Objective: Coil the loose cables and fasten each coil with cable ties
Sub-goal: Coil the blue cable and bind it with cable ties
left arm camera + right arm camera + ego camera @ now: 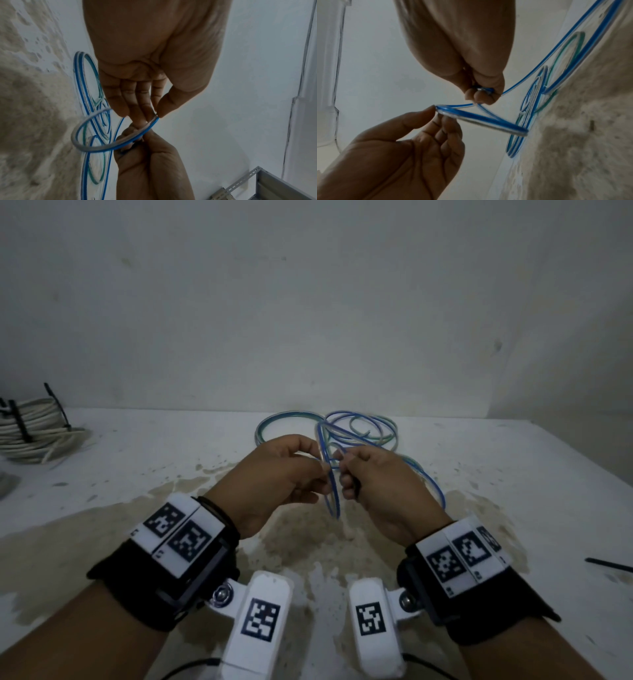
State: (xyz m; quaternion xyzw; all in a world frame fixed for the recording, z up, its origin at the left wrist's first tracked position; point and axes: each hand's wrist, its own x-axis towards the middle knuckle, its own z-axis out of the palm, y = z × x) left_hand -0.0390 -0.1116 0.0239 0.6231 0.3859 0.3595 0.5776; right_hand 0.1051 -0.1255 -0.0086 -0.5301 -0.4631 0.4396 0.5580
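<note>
Pinching a small loop of the blue cable: left hand with thumb and fingers pressed together on the loop's top, clear in the left wrist view. Right hand curled tight, fingers clamped on the cable just beside the left pinch, a strand running out of the fist toward the loose length. Both hands raised over the surface, close together and almost touching.

Beyond the hands, the rest of the blue cable sprawled in open loops at the back of the surface, mixed with green and pale strands; not possible to tell whether these are separate cables or cores of one. One strand trailing from the right hand down to the surface on the right.

Far left, a white coil already bound with black ties. Far right, a lone black cable tie lying well apart from the hands.

Judged step: early coiling, first turns only, most of the length still loose. Next move likely calls for drawing more slack with the right hand, laying it onto the loop held by the left, matching loop size, and freeing tangles before reaching for the tie.
</note>
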